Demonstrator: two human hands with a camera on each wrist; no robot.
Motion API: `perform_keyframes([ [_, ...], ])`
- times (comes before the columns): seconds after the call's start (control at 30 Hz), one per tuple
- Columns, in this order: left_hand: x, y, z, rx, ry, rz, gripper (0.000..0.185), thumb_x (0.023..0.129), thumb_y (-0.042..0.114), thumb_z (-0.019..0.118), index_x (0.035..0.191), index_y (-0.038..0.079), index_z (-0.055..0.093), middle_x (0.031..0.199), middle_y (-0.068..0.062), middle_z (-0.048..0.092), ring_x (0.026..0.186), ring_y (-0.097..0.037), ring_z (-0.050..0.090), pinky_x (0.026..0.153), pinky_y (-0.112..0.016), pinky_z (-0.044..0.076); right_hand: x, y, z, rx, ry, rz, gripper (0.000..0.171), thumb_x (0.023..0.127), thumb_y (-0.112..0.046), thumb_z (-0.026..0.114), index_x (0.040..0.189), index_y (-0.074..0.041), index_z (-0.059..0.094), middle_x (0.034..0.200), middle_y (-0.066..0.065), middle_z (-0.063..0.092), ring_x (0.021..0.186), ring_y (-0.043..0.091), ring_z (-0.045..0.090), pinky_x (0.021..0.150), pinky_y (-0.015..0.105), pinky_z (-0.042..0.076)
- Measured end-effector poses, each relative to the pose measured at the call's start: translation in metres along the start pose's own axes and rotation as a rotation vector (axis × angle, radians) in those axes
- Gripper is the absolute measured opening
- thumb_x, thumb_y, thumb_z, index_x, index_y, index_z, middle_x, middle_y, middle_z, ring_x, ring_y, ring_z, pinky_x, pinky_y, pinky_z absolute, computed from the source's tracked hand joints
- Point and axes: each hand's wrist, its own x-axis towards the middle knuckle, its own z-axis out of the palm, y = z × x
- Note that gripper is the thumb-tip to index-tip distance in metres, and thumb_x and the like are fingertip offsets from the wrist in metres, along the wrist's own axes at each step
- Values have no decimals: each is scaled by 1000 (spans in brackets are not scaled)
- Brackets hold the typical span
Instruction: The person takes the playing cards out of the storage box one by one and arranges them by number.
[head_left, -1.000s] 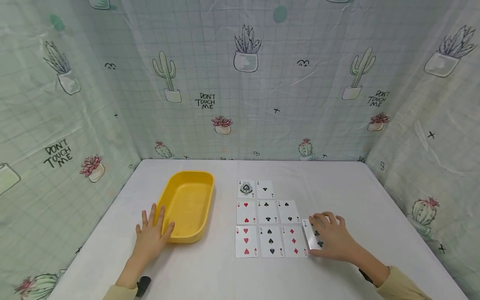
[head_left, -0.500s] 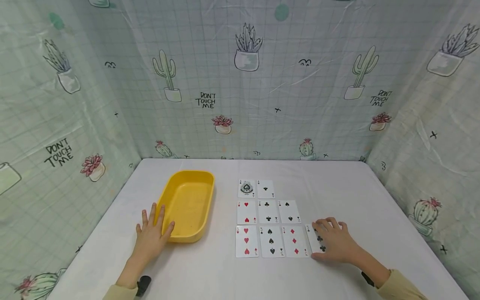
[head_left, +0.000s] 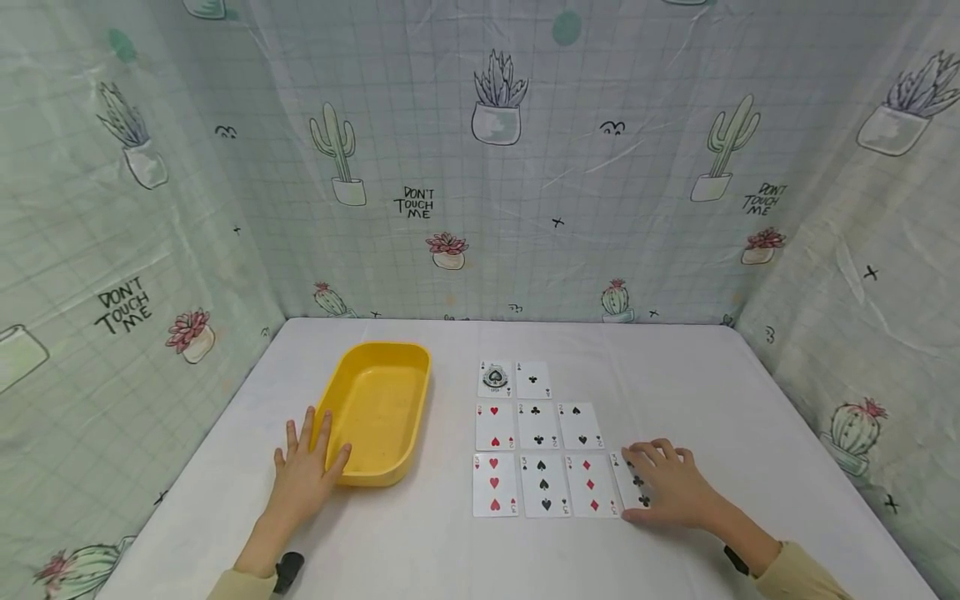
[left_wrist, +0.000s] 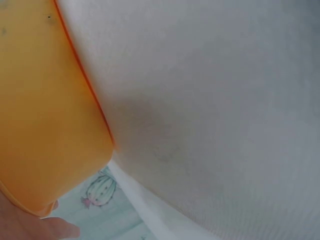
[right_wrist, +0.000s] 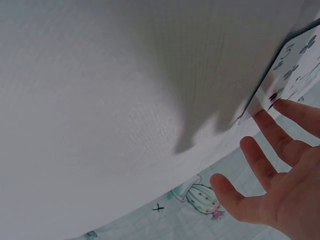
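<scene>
On the white table a three of clubs [head_left: 633, 487] lies at the right end of the front row of playing cards. My right hand [head_left: 671, 492] spans it, thumb at the near edge and fingertips at the far edge, covering its right side. In the right wrist view two fingertips of the right hand [right_wrist: 280, 175] meet the edge of this card [right_wrist: 285, 70]; the other fingers are spread. Beside it lies the three of diamonds [head_left: 591, 483]. My left hand [head_left: 303, 475] rests with spread, straight fingers on the left rim of a yellow tray [head_left: 420, 400].
The front row also has the three of spades [head_left: 545, 486] and three of hearts [head_left: 494, 486]. Behind it lie the two of hearts [head_left: 495, 427], two of clubs [head_left: 536, 427] and two of spades [head_left: 580, 427], then the ace of spades [head_left: 495, 379] and ace of clubs [head_left: 533, 380].
My right hand has shifted the three of clubs slightly right and toward me, and the card has come down flat beside the three of diamonds. The left hand stays on the tray.
</scene>
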Motion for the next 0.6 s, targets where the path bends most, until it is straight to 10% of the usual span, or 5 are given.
perform_keyframes([
  [0.6, 6, -3, -17, -123, -97, -28, 66, 95, 46, 25, 143, 4, 7, 147, -27, 5, 130, -54, -5, 91, -75, 5, 1, 21, -9, 112, 39, 69, 69, 71, -55, 64, 123, -11, 52, 123, 7, 52, 110, 30, 42, 83, 57, 35],
])
